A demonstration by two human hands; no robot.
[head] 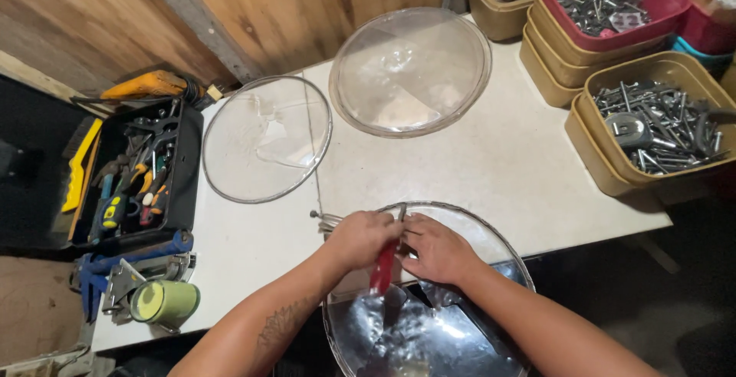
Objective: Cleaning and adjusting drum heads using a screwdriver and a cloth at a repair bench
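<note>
1. Left hand [359, 239] closed around red-handled pliers [383, 266]; red grips poking out below the fist, metal nose pointing up towards the lid rim.
2. Right hand [437, 250] curled, fingers pressed on top of the shiny metal lid [460, 331] just beside the left hand; whether gripping anything, cannot tell.
3. Metal lid: round, mirror-polished, thin rim, at the near table edge and overhanging it, directly under both hands.
4. Small metal fitting [326, 220] sticking out left of the left hand at the lid rim; shape unclear.
5. Glass lid [264, 138]: round, clear, metal-rimmed, flat on the white table [498, 162], well apart from the hands.
6. Clear plastic dome [410, 70]: round, slightly cloudy, beyond the glass lid and touching its edge.
7. Tan plastic tubs [590, 147] at right, stacked, filled with grey metal screws and bolts; red tub [567, 32] likewise.
8. Black tool tray [184, 162] at left with assorted hand tools; yellow tape roll [165, 300] near the front corner.
</note>
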